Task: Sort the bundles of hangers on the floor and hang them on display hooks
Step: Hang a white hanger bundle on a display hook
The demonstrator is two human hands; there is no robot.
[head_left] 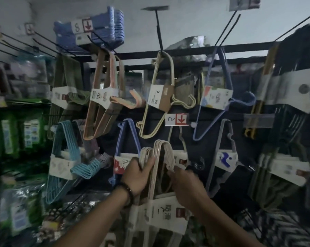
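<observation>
I hold two bundles of cream hangers, each wrapped in a white paper band, up in front of the display wall. My left hand (139, 172) grips the left cream bundle (145, 154) near its corner. My right hand (185, 184) grips the right cream bundle (162, 148), whose band (168, 213) shows below my wrist. Their top corners reach just under the price tag marked 12 (176, 119). Black display hooks (158, 29) jut out from a dark rail above.
Banded bundles hang on the hooks all around: pink (104, 97), cream (161, 97), blue (216, 97), light blue (66, 157), a blue one behind my left hand (127, 138), grey (225, 154). Blue baskets (104, 27) sit on top. Packaged goods fill the left shelves.
</observation>
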